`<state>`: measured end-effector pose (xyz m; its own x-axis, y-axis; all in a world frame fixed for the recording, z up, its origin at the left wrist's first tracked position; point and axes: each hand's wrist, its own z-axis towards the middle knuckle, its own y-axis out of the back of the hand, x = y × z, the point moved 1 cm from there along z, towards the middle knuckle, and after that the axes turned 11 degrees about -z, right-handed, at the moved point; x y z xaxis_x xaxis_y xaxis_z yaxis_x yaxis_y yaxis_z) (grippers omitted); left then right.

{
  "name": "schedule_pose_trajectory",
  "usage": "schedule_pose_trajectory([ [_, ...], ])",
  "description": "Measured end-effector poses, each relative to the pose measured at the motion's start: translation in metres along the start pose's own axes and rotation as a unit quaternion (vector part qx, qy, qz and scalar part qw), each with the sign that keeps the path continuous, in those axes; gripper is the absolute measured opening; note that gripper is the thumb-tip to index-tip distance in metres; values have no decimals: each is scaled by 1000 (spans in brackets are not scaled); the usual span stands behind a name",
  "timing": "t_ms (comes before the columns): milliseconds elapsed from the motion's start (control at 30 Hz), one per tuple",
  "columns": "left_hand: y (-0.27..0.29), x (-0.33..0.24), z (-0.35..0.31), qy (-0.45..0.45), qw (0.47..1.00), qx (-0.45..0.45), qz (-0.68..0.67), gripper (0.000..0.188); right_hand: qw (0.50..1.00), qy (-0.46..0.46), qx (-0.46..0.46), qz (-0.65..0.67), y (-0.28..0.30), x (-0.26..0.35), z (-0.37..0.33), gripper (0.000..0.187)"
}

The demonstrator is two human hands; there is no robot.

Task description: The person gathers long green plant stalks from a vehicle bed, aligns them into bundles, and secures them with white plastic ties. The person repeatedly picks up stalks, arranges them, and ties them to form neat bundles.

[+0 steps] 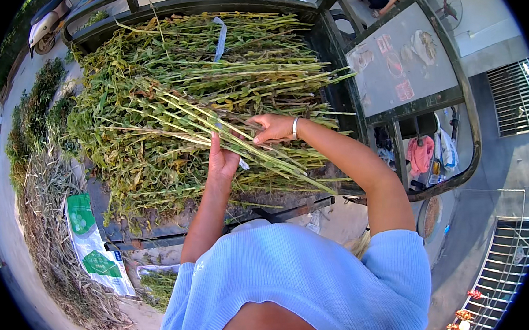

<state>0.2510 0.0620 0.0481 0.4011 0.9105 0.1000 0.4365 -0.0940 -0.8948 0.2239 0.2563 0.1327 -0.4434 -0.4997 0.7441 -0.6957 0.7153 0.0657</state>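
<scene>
Two bare hands work a bunch (264, 157) of stalks at the frame's centre, slanting across a leafy pile (148, 167) on a cart (423, 106). The right hand (272, 129), thumb and fingers closed, grips the stalks; the left hand (222, 162) cups the near side, thumb raised, its fingers too hidden to tell how firmly. The step appears to be gathering the bunch; the next move likely calls for steady, aligned stalks.

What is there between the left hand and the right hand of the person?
In the head view, a bundle of green stalks lies between left hand and right hand.
</scene>
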Motion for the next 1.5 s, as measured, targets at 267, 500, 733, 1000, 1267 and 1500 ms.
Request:
schedule_pose_trajectory([
  [267,5,9,-25,80,980,-85,163,39,994,-54,58,-74,-26,-16,12,34],
  [500,7,-4,-29,64,984,-54,157,33,998,-44,39,13,-39,-20,-10,37],
  [733,-2,-2,-37,75,985,-42,151,33,997,-40,-3,-69,-51,-14,4,29],
  [1000,7,-12,-37,41,977,-83,193,13,999,21,18,19,-29,-19,-9,22],
  [1267,9,5,-27,0,987,-61,151,7,996,-55,-60,-27,-53,-56,-71,44],
  [1500,3,9,-28,-42,985,-79,148,14,993,6,-110,-30,-70,-52,-47,39],
])
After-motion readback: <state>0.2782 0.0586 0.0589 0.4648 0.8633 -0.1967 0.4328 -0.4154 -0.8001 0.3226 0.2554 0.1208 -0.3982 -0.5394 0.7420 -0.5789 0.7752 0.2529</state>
